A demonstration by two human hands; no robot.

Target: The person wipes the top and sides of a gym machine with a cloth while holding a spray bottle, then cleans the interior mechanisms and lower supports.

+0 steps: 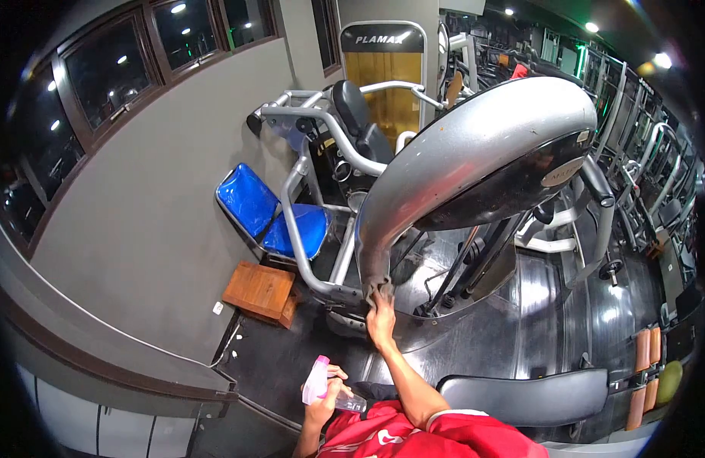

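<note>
My left hand (329,395) is closed around a spray bottle (351,401) with a pink and white top and a clear body, held low in front of my red shirt. My right arm reaches forward. Its hand (381,324) grips a grey cloth (378,291) and presses it against the lower end of the thick curved silver frame (482,137) of a gym machine. A black panel with an oval badge (562,172) runs under the curve.
A blue folding chair (249,202) and a wooden box (259,291) stand by the grey wall on the left. Behind is a machine with a PLAMAX panel (383,84). A padded bench (528,398) lies close at right; a dumbbell (613,272) rests on the floor.
</note>
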